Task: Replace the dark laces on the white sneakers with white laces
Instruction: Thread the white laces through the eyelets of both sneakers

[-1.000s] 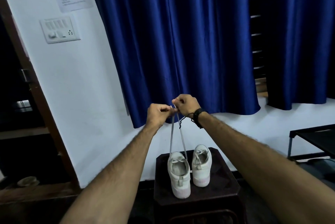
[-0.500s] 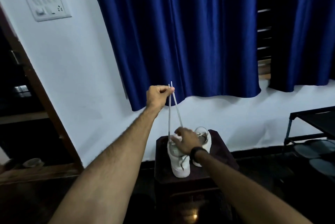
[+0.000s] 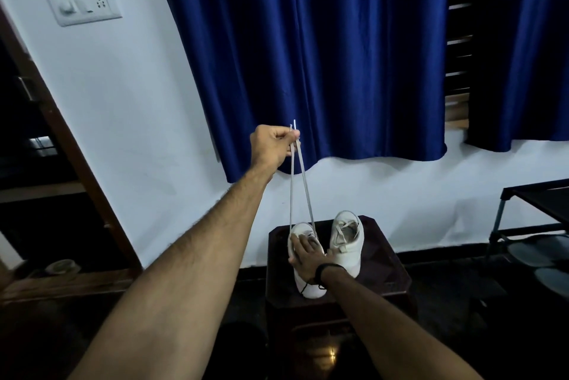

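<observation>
Your left hand [image 3: 272,145] is raised w/ fingers curled, pinching both ends of the white lace [image 3: 297,192], which runs down taut to the left sneaker [image 3: 303,256]. Your right hand [image 3: 308,259] lies flat on that sneaker, fingers straight, pressing it onto the dark stool [image 3: 385,259]. Right sneaker [image 3: 346,241] stands just beside it, laced. Blue curtain [image 3: 323,56] hangs on the far wall.
</observation>
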A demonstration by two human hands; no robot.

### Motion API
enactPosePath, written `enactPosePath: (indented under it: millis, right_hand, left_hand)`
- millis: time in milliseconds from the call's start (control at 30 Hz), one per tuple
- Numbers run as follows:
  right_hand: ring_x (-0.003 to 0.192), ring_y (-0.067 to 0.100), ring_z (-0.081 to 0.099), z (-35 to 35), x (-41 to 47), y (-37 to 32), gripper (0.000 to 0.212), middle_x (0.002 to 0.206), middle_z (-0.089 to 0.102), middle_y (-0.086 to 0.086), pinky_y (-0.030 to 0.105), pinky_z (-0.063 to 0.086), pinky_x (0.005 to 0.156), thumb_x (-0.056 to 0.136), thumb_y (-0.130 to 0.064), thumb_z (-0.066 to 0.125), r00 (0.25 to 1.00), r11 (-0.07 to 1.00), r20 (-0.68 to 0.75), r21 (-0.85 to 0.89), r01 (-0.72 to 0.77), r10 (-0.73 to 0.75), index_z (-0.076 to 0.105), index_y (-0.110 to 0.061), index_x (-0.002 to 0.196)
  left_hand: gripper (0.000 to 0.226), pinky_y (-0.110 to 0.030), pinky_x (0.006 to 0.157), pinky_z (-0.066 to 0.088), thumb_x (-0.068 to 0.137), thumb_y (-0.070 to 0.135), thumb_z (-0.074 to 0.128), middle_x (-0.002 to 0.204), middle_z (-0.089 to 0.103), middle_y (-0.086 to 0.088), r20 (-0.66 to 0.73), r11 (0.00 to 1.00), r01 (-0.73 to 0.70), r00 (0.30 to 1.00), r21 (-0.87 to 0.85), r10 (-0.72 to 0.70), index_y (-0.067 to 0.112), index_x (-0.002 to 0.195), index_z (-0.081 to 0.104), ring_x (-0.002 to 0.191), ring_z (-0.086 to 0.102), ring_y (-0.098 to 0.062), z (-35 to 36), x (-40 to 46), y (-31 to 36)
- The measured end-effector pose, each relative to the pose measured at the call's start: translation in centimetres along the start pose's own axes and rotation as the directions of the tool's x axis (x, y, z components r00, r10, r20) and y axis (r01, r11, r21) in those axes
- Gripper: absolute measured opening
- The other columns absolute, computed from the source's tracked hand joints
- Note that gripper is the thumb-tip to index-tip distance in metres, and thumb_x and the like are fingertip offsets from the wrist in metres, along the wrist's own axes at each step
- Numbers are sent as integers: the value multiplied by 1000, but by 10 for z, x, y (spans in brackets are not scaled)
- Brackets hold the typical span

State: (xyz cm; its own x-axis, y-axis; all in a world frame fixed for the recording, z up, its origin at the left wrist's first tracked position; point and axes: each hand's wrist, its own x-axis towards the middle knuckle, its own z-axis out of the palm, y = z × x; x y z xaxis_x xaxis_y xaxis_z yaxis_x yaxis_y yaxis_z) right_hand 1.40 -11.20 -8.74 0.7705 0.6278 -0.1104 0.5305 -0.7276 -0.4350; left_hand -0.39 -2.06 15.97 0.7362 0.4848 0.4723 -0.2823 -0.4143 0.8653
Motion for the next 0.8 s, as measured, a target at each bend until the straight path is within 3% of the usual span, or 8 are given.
enactPosePath:
  millis: [233, 333, 367, 433, 533, 633, 733, 800]
  right_hand:
    - [149, 20, -9, 8, 12, 7, 68, 162, -7, -1, 60, 4, 115, 98, -49, 30, 1000, 999, 11, -21, 29, -29, -6, -33, 153]
    - [149, 22, 3, -8, 8, 4, 72, 162, 3, -2, 59, 11, 115, 94, -51, 40, 998, 1000, 65, -25, -6, 7, 7, -28, 154]
    - [146, 25, 21, -17, 6, 2, 65, 159, 20, 3, 55, 24, 113, 92, -51, 41, 1000, 999, 9, -35, -5, 5, 24, -25, 150]
    - [117, 28, 56, -41, -2, -7, 40, 130, 56, 8, 41, 47, 93, 93, -47, 41, 952, 1000, -306, 12, 4, 0, 54, -20, 121]
    - [99, 19, 60, -88, -11, -25, 37, 119, 57, -2, 34, 50, 79, 94, -48, 48, 695, 949, -713, 275, 153, 94, 53, -21, 119]
    - [98, 18, 59, -132, -7, -43, 55, 133, 49, -5, 34, 48, 87, 95, -44, 54, 723, 775, -690, 472, 420, 28, 41, -17, 141]
    - [72, 17, 63, -161, -9, -56, 21, 92, 69, -3, 30, 50, 72, 100, -24, 48, 712, 724, -698, 452, 521, -76, 64, -18, 111]
    - [66, 19, 61, -169, -7, -61, 21, 76, 68, 5, 31, 53, 68, 100, -17, 47, 690, 705, -722, 469, 532, -41, 68, -16, 96]
  left_hand:
    - [8, -25, 61, 58, 85, 13, 74, 77, 75, -10, 28, 1000, 2, 1000, 18, -3, 5, 87, 77, 67, 73, -15, 0, -1, 8]
    - [11, -29, 66, 61, 85, 14, 75, 79, 75, -11, 93, 999, 33, 995, 20, -34, 3, 88, 76, 72, 74, -20, -4, -2, 8]
    - [10, -31, 68, 61, 85, 13, 75, 79, 75, -11, 105, 999, 41, 994, 24, -43, 4, 87, 76, 74, 74, -22, -5, -1, 7]
    - [9, -35, 71, 62, 84, 12, 75, 79, 75, -12, 111, 997, 74, 991, 17, -75, 3, 86, 76, 74, 74, -23, -7, 1, 5]
    - [9, -37, 73, 62, 84, 11, 75, 80, 75, -13, 110, 994, 107, 988, -1, -106, 2, 86, 76, 73, 74, -23, -8, 2, 3]
    - [8, -35, 71, 61, 83, 10, 76, 80, 75, -12, 118, 994, 105, 987, 17, -106, 3, 87, 76, 74, 74, -22, -8, 2, 6]
    - [14, -35, 70, 62, 84, 9, 75, 82, 74, -18, 99, 991, 134, 986, -24, -131, -2, 92, 75, 73, 74, -25, -9, 4, 9]
    - [18, -35, 68, 62, 84, 7, 74, 83, 73, -21, 97, 983, 169, 982, -72, -161, -6, 96, 72, 71, 73, -26, -10, 4, 13]
